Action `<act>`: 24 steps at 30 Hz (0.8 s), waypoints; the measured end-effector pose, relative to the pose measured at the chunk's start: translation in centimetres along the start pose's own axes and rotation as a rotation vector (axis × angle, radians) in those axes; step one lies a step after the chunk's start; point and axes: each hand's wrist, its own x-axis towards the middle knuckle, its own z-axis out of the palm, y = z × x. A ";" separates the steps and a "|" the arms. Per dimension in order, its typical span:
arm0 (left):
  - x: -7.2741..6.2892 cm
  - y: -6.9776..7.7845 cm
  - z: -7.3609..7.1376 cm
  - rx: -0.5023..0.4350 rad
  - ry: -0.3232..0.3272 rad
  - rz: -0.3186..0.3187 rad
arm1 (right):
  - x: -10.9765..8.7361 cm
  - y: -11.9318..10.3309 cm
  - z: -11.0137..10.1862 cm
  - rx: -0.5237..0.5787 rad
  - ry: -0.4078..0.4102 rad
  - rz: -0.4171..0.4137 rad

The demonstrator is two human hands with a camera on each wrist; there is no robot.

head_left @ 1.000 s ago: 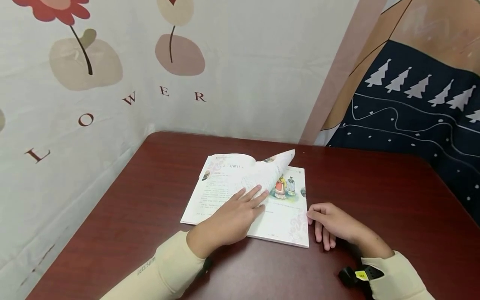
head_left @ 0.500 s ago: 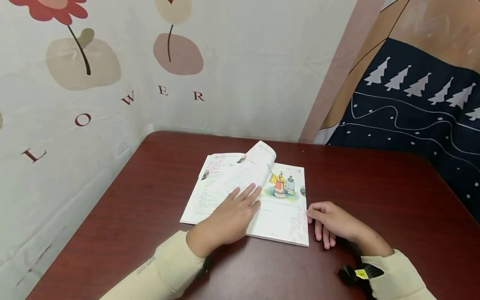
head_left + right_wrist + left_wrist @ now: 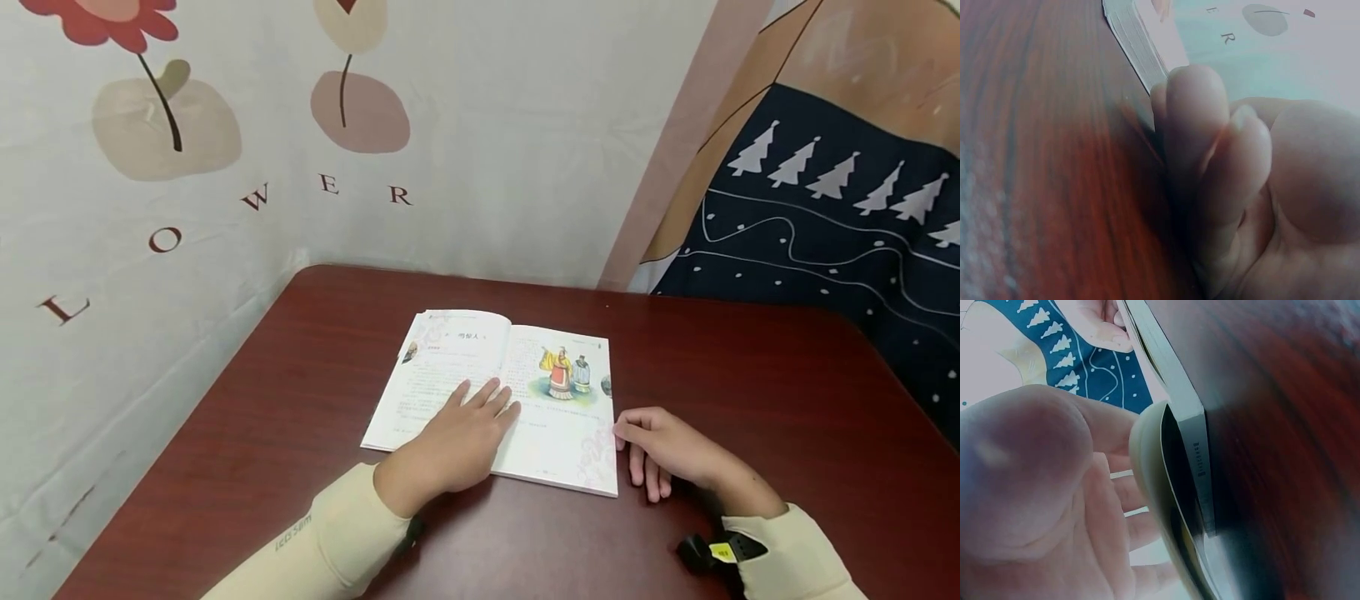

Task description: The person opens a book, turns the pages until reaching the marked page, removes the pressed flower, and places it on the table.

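An open book (image 3: 558, 446) lies on the dark red table, its right page showing two robed figures in colour. Across its lower middle rests my left hand (image 3: 467, 437), palm down with fingers straight and slightly spread. The left wrist view shows the palm beside the book's spine (image 3: 1197, 456) and curved cover. Just off the right edge of the book, my right hand (image 3: 663, 446) rests on its side with fingers loosely curled. In the right wrist view its fingers (image 3: 1197, 100) overlap the edge of the page stack (image 3: 1138, 40), and nothing shows in the grasp.
The table (image 3: 300, 358) extends around the book on all sides. A pale printed cloth (image 3: 510, 150) hangs behind it, and a dark blue panel with white trees (image 3: 817, 242) stands at the back right. A black strap device (image 3: 720, 550) sits at the right wrist.
A page that was raised and curling over the middle has swung left and now lies flat on the left side. My left hand shifted only slightly; my right hand stayed in place.
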 end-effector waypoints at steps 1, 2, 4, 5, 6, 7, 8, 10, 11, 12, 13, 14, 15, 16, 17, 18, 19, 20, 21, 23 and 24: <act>0.0 0.0 0.0 0.006 0.004 0.004 | 0.0 0.0 0.0 -0.003 0.002 -0.002; 0.0 -0.1 0.0 0.014 0.013 0.009 | 0.0 0.0 0.0 -0.006 0.004 -0.003; -0.1 -0.1 0.0 0.026 0.032 0.016 | 0.0 -0.1 -0.1 -0.012 0.010 -0.008; -0.1 -0.1 0.0 0.023 0.036 0.017 | 0.0 -0.1 -0.1 -0.012 0.013 -0.009; -0.1 -0.1 -0.1 0.015 0.037 0.016 | 0.0 -0.2 -0.1 -0.011 0.014 -0.011; -0.2 0.0 -0.1 -0.002 0.034 0.013 | 0.0 -0.1 -0.1 -0.008 0.013 -0.011; -0.2 0.0 -0.1 -0.018 0.024 0.010 | 0.0 -0.1 -0.1 -0.002 0.008 -0.008; -0.3 0.1 -0.2 -0.057 0.002 0.002 | 0.0 0.0 0.0 0.007 -0.003 -0.001; -0.3 0.1 -0.2 -0.072 -0.007 -0.003 | 0.0 0.0 0.0 0.007 -0.005 0.000; -0.3 0.1 -0.2 -0.079 -0.015 -0.006 | -0.1 0.0 0.0 0.006 -0.004 0.001; -0.3 0.1 -0.2 -0.082 -0.017 -0.009 | -0.1 0.0 0.0 0.003 -0.002 0.000; -0.2 0.1 -0.2 -0.083 -0.017 -0.012 | -0.1 0.0 -0.1 -0.001 0.002 -0.002; -0.2 0.1 -0.2 -0.086 -0.016 -0.015 | -0.1 -0.1 -0.1 -0.006 0.006 -0.005; -0.2 0.1 -0.3 -0.088 -0.015 -0.017 | -0.1 -0.1 -0.1 -0.009 0.010 -0.007; -0.2 0.1 -0.3 -0.091 -0.015 -0.020 | -0.1 -0.2 -0.1 -0.008 0.013 -0.009; -0.2 0.0 -0.3 -0.098 -0.019 -0.022 | -0.1 -0.2 -0.1 -0.006 0.013 -0.009; -0.3 0.0 -0.4 -0.110 -0.023 -0.023 | -0.1 -0.2 -0.1 -0.004 0.010 -0.008; -0.3 0.0 -0.4 -0.123 -0.030 -0.023 | 0.0 -0.2 -0.1 0.002 0.004 -0.005; -0.3 0.0 -0.4 -0.133 -0.040 -0.022 | 0.0 -0.2 -0.1 0.006 -0.002 -0.001; -0.4 0.0 -0.4 -0.147 -0.053 -0.020 | 0.0 -0.1 -0.1 0.007 -0.006 0.003; -0.4 0.0 -0.4 -0.147 -0.053 -0.016 | 0.0 -0.2 -0.1 0.003 -0.004 0.002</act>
